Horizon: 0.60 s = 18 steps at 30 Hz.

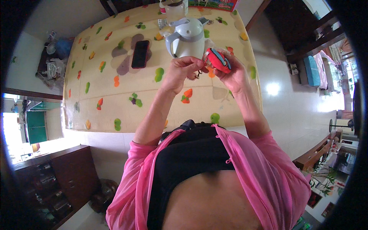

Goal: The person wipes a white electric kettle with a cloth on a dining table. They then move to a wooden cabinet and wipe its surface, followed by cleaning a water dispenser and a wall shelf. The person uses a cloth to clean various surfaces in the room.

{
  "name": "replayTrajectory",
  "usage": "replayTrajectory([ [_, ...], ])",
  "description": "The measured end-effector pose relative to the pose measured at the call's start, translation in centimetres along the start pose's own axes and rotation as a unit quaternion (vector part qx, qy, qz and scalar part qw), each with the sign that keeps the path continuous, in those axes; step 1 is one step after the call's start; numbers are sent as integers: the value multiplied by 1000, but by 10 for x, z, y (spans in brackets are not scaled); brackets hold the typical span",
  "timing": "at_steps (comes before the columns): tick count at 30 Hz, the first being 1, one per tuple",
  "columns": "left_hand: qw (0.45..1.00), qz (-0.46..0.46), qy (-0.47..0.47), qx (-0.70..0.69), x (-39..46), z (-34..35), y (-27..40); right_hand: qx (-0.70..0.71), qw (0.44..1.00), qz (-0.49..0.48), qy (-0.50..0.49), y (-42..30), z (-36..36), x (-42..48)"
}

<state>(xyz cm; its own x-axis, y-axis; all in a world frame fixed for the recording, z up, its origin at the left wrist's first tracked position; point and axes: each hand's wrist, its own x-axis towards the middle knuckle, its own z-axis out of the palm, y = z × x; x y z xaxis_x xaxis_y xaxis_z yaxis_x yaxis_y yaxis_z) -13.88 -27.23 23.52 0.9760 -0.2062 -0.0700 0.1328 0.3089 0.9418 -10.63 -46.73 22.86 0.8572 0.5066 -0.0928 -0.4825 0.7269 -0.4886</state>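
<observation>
My right hand holds a small red item with a light blue and dark stripe, perhaps a plush charm or small pouch, above the table. Close on its left, my left hand pinches something thin at the item's left end between thumb and finger. A small dark loop with a metal clasp hangs below those fingertips. Just beyond both hands stands a white and grey thermal jug. Clear crinkled plastic shows behind the red item.
The table has a fruit-patterned cover. A smartphone with a red edge lies left of the jug. Behind the jug are a jar, a blister pack and a printed box. A dark wooden cabinet stands at lower left.
</observation>
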Motion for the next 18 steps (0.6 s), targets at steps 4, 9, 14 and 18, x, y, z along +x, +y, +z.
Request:
replayTrajectory([
  [4, 960, 148, 128, 201, 3, -2, 3, -79, 996, -45, 25, 5, 8, 1],
  [9, 983, 127, 132, -24, 3, 0, 18, -170, 985, -7, -33, 5, 16, -4],
  [14, 982, 120, 122, -77, 5, 3, 20, -228, 972, -37, -48, 9, 20, -4],
  [18, 988, 86, 116, -61, 7, 11, 22, -255, 959, -83, -97, 8, 17, 2],
])
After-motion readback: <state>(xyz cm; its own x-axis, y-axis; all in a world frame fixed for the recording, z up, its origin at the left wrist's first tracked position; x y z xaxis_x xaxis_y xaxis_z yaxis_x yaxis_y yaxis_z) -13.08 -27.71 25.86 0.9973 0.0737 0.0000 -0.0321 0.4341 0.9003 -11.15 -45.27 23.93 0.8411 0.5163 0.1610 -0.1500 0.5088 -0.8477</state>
